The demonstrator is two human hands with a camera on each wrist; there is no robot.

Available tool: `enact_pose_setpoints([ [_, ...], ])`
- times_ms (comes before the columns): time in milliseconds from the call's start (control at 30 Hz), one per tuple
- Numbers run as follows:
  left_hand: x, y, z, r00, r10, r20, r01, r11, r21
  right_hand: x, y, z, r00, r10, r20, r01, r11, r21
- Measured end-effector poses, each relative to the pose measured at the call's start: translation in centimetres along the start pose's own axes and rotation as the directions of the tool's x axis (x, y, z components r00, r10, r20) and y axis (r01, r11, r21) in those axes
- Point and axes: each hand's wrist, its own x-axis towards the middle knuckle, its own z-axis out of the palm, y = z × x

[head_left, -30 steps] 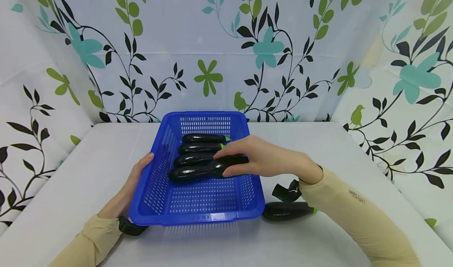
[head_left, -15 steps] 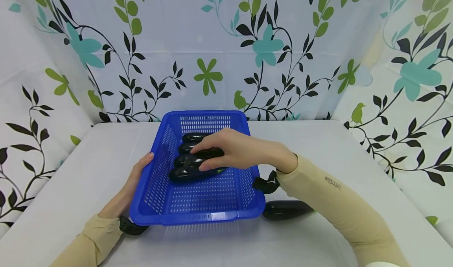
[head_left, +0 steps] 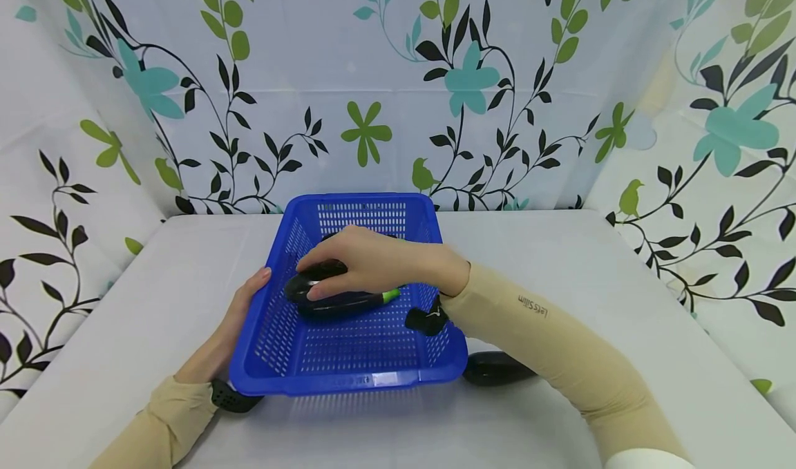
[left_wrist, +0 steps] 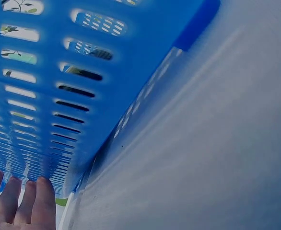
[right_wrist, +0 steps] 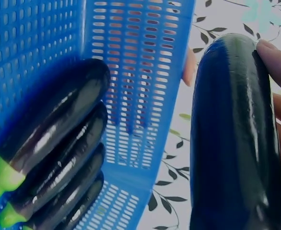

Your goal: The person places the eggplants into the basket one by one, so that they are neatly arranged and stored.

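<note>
My right hand [head_left: 367,262] holds a glossy dark eggplant [right_wrist: 236,134] above the left part of a blue slotted basket [head_left: 348,380], thumb and fingers along its sides. Several eggplants [right_wrist: 59,115] with green caps lie side by side inside the basket; in the head view the hand hides most of them, leaving the nearest eggplant [head_left: 342,306] showing. My left hand [head_left: 239,303] touches the basket's left side from outside. Its fingers [left_wrist: 43,201] lie straight against the slotted wall in the left wrist view.
Another eggplant [head_left: 497,368] lies on the white table [head_left: 535,427] just right of the basket, partly behind my right sleeve. A patterned cloth [head_left: 373,61] with leaves and flowers hangs behind and at both sides.
My right hand has moved left over the basket, carrying the eggplant from the right side towards the left wall. The left hand and basket have stayed put.
</note>
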Motion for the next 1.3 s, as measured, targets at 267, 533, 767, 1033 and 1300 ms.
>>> enact_pose_setpoints([
  [267,-0.2,0.3,0.1,0.999,-0.024,0.034,0.025,0.999,-0.030,2.0,0.6,2.0,0.999,0.009,0.047,-0.010,1.000,0.021],
  [533,0.0,0.1,0.0,1.000,-0.009,0.019,0.010,1.000,-0.020,2.7,1.8,4.4,0.996,0.032,0.086,-0.039,0.997,0.073],
  [767,0.3,0.0,-0.1,1.000,0.000,0.008,0.000,1.000,0.012,3.2,2.6,5.8,0.989,0.080,0.125,-0.094,0.989,0.115],
  [1033,0.3,0.0,-0.3,1.000,0.006,0.001,-0.006,1.000,0.029,3.6,3.0,7.2,0.982,0.078,0.171,-0.099,0.989,0.114],
  [1300,0.4,-0.3,-0.4,1.000,0.020,-0.014,-0.019,0.999,0.043,3.6,3.3,7.6,0.976,0.085,0.201,-0.100,0.993,0.066],
])
